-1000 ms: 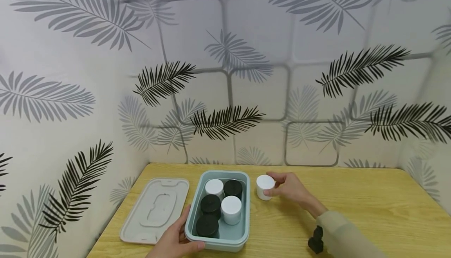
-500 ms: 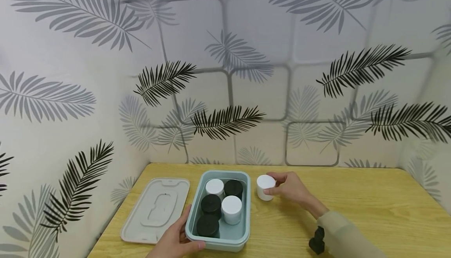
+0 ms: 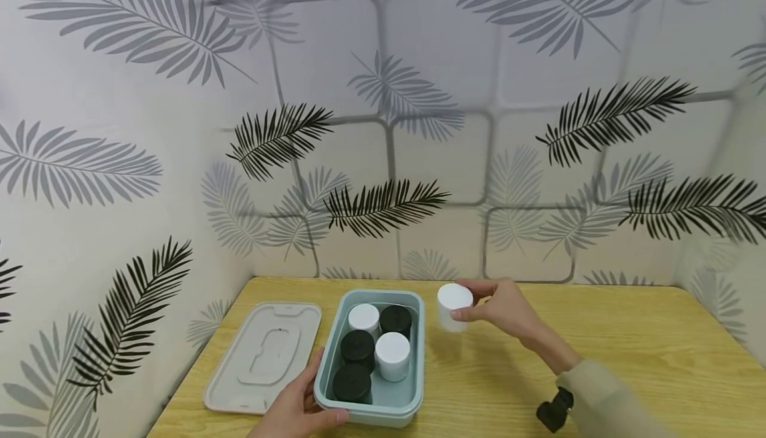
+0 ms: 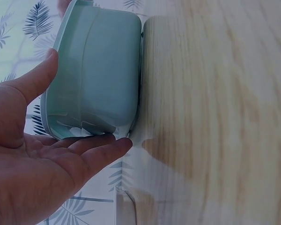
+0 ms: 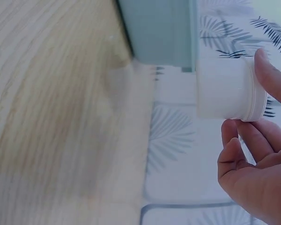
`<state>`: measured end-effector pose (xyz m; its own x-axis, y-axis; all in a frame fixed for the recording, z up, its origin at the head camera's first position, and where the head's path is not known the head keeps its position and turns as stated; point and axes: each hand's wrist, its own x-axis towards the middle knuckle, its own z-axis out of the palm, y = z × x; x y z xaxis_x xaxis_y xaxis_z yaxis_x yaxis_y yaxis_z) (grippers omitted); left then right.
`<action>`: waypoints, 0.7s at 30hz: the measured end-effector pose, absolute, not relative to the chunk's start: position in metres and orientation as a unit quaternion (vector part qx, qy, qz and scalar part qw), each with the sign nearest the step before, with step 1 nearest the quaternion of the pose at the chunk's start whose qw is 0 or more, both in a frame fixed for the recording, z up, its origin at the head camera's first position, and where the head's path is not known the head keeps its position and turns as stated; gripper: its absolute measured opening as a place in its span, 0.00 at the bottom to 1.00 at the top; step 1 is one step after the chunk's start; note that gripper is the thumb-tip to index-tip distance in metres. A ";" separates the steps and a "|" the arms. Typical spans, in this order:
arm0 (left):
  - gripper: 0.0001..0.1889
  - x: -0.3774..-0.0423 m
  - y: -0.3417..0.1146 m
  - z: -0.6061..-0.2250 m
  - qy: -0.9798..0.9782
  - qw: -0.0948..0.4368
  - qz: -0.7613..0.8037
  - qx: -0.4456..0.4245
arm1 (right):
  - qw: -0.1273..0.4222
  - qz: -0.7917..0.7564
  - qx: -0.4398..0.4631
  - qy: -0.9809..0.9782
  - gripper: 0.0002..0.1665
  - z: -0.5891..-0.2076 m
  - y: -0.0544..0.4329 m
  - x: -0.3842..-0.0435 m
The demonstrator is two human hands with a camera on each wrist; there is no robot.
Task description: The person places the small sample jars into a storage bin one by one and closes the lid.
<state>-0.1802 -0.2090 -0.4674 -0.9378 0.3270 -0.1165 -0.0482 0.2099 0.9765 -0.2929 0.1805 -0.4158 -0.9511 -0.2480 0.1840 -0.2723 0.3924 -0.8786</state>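
Note:
My right hand (image 3: 509, 312) pinches a white lidded jar (image 3: 453, 305) by its lid, thumb on one side and fingertips on the other. The right wrist view shows the jar (image 5: 225, 89) held off the wooden table. To its left stands a light blue-green plastic box (image 3: 421, 358), without its cover. Inside are two white jars (image 3: 393, 351) and several black jars (image 3: 353, 382). My left hand (image 3: 293, 403) rests at the box's near left corner, thumb at the near rim and fingers along the left wall. In the left wrist view those fingers lie nearly straight against the box (image 4: 110, 61).
A pale grey lid (image 3: 239, 365) lies flat on the wooden table (image 3: 628, 345), left of the box. Behind the table rises a wall (image 3: 443, 238) with a leaf pattern. A small black device (image 3: 555, 410) is at the right sleeve.
The right hand has lifted the white jar off the table, slightly up and to the right. My left hand and the box have stayed in place.

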 end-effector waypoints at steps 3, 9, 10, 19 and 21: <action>0.63 -0.180 -0.209 -0.467 0.764 0.151 0.621 0.090 | 0.010 0.532 0.157 -0.832 0.36 -0.406 0.179 -0.286; 0.62 -0.180 -0.209 -0.466 0.762 0.154 0.622 0.093 | 0.012 0.541 0.175 -0.822 0.33 -0.389 0.167 -0.268; 0.62 -0.180 -0.210 -0.466 0.762 0.154 0.622 0.095 | 0.013 0.543 0.181 -0.820 0.33 -0.386 0.164 -0.264; 0.60 -0.181 -0.211 -0.468 0.765 0.152 0.618 0.099 | 0.004 0.556 0.208 -0.804 0.32 -0.386 0.133 -0.239; 0.60 -0.181 -0.211 -0.469 0.766 0.152 0.617 0.099 | -0.002 0.559 0.211 -0.802 0.32 -0.391 0.126 -0.236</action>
<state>-0.1812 -0.2114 -0.4694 -0.9337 0.3404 -0.1110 -0.0357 0.2200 0.9748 -0.2357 0.1264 -0.3906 -0.9109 -0.3407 0.2327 -0.3364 0.2866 -0.8971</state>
